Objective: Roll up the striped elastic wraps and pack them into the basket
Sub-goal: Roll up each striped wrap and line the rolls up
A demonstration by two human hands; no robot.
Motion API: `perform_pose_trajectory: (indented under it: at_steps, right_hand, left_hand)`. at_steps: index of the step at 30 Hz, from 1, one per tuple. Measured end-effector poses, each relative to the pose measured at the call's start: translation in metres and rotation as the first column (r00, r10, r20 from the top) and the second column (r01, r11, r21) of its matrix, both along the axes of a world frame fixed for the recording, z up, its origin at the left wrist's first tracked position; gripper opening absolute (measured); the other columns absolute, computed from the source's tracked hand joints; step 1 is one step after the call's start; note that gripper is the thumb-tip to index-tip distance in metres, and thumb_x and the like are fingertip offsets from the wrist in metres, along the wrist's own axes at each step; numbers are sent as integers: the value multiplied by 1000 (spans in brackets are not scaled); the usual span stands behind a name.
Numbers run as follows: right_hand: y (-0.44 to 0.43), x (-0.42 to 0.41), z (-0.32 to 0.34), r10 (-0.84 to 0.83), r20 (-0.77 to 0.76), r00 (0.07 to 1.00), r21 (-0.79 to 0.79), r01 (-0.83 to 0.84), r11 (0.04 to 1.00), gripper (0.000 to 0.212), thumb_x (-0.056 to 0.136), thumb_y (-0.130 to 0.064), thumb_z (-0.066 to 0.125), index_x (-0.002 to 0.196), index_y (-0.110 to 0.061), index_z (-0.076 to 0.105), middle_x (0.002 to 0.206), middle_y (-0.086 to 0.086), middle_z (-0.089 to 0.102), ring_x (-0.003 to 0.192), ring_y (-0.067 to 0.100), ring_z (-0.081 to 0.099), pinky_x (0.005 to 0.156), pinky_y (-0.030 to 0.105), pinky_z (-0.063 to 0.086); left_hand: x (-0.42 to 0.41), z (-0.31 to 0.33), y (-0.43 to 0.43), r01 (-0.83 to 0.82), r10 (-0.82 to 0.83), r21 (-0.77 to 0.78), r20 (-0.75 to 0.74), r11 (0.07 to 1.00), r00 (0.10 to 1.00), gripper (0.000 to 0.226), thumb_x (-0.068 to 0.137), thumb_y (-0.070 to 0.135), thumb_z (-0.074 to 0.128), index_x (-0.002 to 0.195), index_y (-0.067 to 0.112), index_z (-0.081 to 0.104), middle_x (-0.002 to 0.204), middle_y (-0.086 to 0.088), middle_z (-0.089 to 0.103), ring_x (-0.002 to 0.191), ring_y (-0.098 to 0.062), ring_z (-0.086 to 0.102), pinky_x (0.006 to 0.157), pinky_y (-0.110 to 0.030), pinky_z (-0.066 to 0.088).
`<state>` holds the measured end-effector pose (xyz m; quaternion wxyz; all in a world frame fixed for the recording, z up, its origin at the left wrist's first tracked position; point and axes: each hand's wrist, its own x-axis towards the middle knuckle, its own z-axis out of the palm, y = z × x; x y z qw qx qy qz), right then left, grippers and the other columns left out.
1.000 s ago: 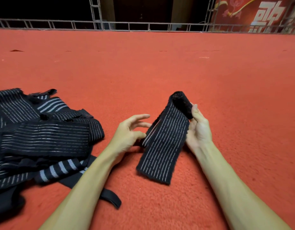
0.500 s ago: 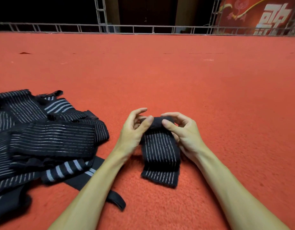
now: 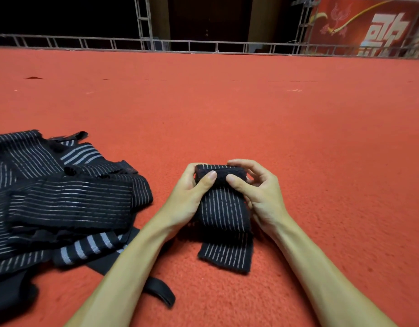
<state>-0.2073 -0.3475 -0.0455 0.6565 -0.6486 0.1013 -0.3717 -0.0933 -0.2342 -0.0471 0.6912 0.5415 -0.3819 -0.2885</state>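
Note:
A black elastic wrap with thin white stripes [image 3: 223,213] lies on the red carpet in front of me, its far end curled into a small roll. My left hand [image 3: 192,192] grips the roll's left side, thumb on top. My right hand [image 3: 255,187] grips its right side, thumb pressed beside the left thumb. The wrap's loose tail runs flat toward me. A pile of several more striped black wraps [image 3: 62,199] lies at the left. No basket is in view.
Red carpet [image 3: 298,138] stretches far ahead and to the right. A black strap [image 3: 156,291] trails from the pile under my left forearm. A metal truss rail [image 3: 203,46] and a red banner [image 3: 369,24] stand at the far edge.
The wrap was raised in my right hand, then laid flat. Both hands closed on its far end and have rolled it toward me into a thicker roll.

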Motion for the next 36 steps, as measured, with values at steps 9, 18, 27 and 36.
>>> perform_pose_trajectory:
  at_steps: [9,18,27,36]
  right_hand:
    - [5,2,9,-16,-48,999,121,22,992,29,92,-33,58,99,-6,68,91,8,67,83,20,61,74,34,49]
    - [0,1,3,176,-33,984,311,-157,937,23,84,6,58,97,-9,69,91,12,66,76,18,64,65,28,54]
    - [-1,3,-8,135,-45,990,214,-122,969,28,66,3,63,82,-17,74,84,5,65,83,33,48,68,38,37]
    - [-2,7,-8,105,-101,989,92,-95,991,37,86,-41,66,120,-28,65,107,4,67,100,19,62,92,41,49]
  left_hand:
    - [-4,0,2,93,-92,-83,15,992,996,29,88,24,55,115,21,48,99,5,61,93,-10,57,83,-28,49]
    - [-2,-5,2,76,-89,-86,-171,993,981,41,76,12,59,114,25,56,99,-4,59,85,-13,58,69,-24,52]
    - [-10,-7,-5,-115,118,41,-83,993,989,31,93,36,46,118,18,48,94,5,63,73,6,63,63,-13,49]
    - [-5,-13,-3,-73,67,-29,-157,997,985,34,85,13,59,117,17,48,103,-6,60,85,-10,62,73,-25,53]
